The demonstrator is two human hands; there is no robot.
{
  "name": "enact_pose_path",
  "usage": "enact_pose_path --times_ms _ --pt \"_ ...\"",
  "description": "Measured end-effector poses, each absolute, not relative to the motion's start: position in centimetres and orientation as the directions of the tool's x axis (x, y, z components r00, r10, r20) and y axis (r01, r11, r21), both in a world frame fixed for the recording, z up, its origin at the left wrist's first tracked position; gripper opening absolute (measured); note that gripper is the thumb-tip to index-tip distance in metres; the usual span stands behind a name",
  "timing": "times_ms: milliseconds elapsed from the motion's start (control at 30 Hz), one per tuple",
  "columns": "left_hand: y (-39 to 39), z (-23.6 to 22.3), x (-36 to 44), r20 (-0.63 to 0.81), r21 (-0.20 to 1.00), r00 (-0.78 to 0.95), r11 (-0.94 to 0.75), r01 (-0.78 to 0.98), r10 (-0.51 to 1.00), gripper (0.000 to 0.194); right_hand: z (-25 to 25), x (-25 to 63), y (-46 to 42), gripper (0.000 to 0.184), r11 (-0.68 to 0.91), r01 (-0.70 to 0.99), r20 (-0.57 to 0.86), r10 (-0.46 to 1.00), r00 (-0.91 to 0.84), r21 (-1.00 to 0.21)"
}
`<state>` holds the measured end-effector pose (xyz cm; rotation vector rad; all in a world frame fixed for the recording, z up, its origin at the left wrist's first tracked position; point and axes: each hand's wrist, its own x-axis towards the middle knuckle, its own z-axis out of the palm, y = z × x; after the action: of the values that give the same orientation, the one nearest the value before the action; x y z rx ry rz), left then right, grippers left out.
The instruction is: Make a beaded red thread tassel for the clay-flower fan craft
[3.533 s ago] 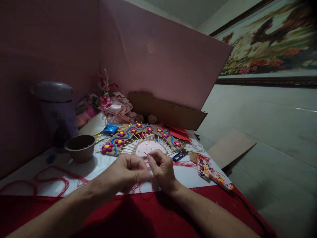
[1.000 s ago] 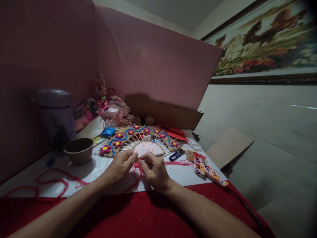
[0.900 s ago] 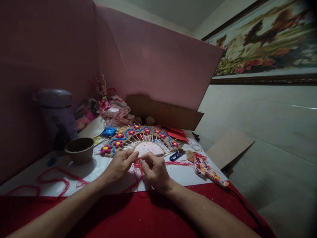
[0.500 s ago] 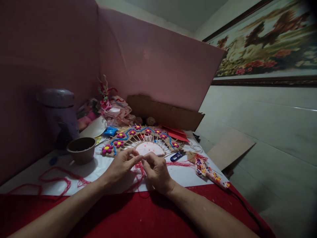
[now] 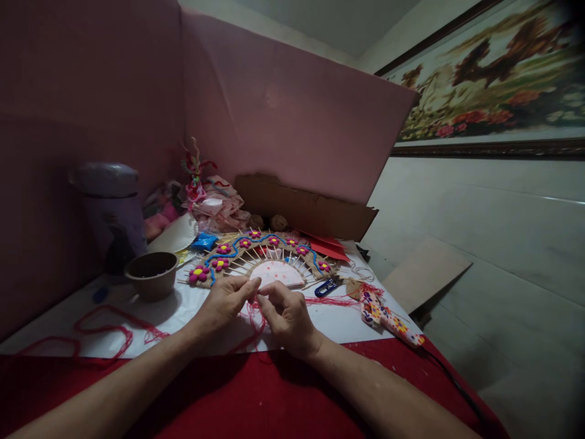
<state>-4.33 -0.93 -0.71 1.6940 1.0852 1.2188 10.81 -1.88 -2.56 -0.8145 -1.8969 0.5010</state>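
Close together at the table's middle, my left hand [image 5: 231, 297] and my right hand [image 5: 287, 314] both pinch red thread [image 5: 256, 326]. Loose strands of it hang below the fingertips onto the white paper. The exact spot where the fingers grip is too small to make out. Just beyond the hands lies a fan-shaped piece [image 5: 269, 247] of sticks and burlap, with magenta and yellow flowers and a wavy blue cord. At its centre is a white half-circle [image 5: 276, 274] with pinkish dots.
A brown bowl [image 5: 153, 277] stands left, beside a purple container [image 5: 112, 213]. More red thread [image 5: 123, 332] trails at left. A blue thread snipper [image 5: 326, 287] and a flower-patterned glue gun [image 5: 393, 323] with a cord lie at right. Red paper [image 5: 326, 247] and cardboard [image 5: 306, 210] are behind.
The fingertips have shifted slightly, with the left thumb and forefinger now drawn a little apart from the right ones. The things on the table have stayed put.
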Motion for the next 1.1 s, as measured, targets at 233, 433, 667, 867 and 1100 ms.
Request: enact_pose_path --times_ms 233,433,667,867,1100 --pt "-0.5 -1.0 -4.5 0.159 0.983 0.083 -0.166 0.077 0.984 0.049 -2.8 10.8 -1.7 0.017 0.658 0.335 0.618 0.751 -0.232 -0.675" --pt "-0.5 0.2 -5.4 -0.104 0.947 -0.004 0.097 -0.308 0.995 0.028 -2.9 11.1 -1.4 0.016 0.651 0.320 0.635 0.754 -0.166 -0.689" --pt "-0.4 -0.1 -5.1 -0.105 0.896 0.196 0.178 -0.406 0.975 0.010 -2.5 11.1 -1.5 0.017 0.671 0.310 0.667 0.733 -0.135 -0.674" --pt "-0.4 -1.1 -5.3 -0.085 0.948 0.265 0.160 -0.276 0.961 0.027 -2.5 11.1 -1.8 0.014 0.683 0.323 0.680 0.719 -0.143 -0.655" --pt "-1.3 0.1 -5.2 -0.160 0.861 0.255 0.262 -0.437 0.953 0.018 -2.5 11.0 -2.2 0.017 0.702 0.348 0.699 0.697 -0.160 -0.621"
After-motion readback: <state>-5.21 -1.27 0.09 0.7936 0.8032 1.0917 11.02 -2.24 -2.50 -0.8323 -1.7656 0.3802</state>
